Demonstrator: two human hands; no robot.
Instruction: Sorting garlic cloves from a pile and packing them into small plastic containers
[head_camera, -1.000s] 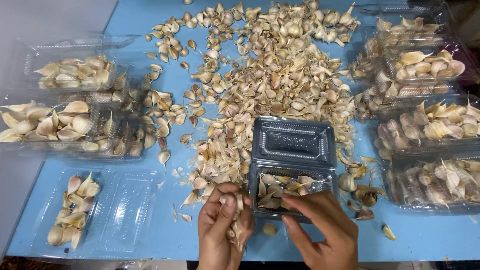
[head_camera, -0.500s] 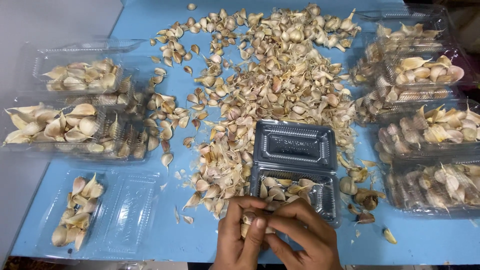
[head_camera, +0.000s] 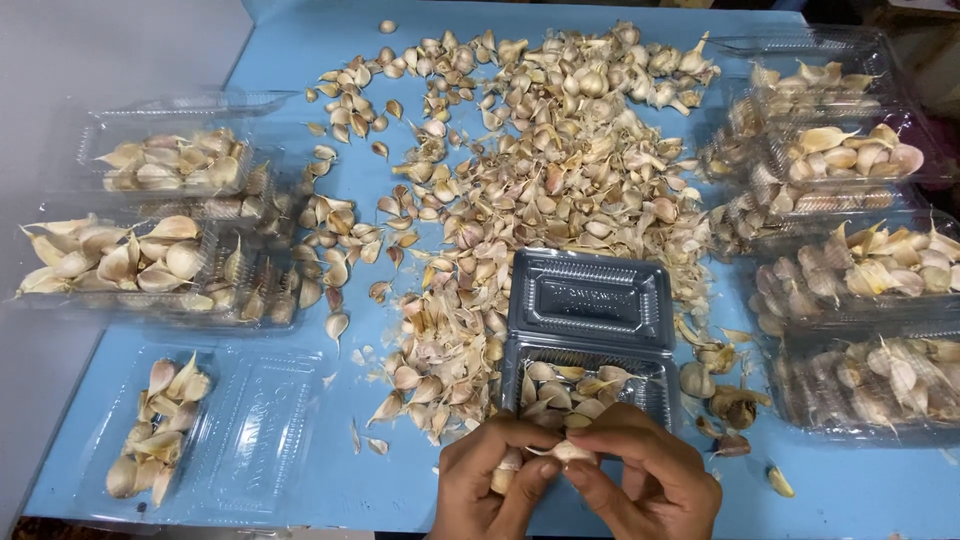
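Garlic clove (head_camera: 566, 452), pale and papery, sits pinched between both hands at the near edge of the blue desk (head_camera: 280, 40), just in front of the open black tray (head_camera: 588, 340). Its long axis runs roughly left to right, one end in each grip. The left hand (head_camera: 492, 486) closes its fingertips on the clove's left end and seems to hold a second piece lower down; the right hand (head_camera: 640, 478) closes on the right end. Both are equally near. The tray's near half holds a few cloves, its lid lies flat behind. Left of the tray stand three clear boxes with garlic; right of it about five, stacked, the exact count unclear. Loose cloves (head_camera: 540, 170), too many to count, spread behind the tray.
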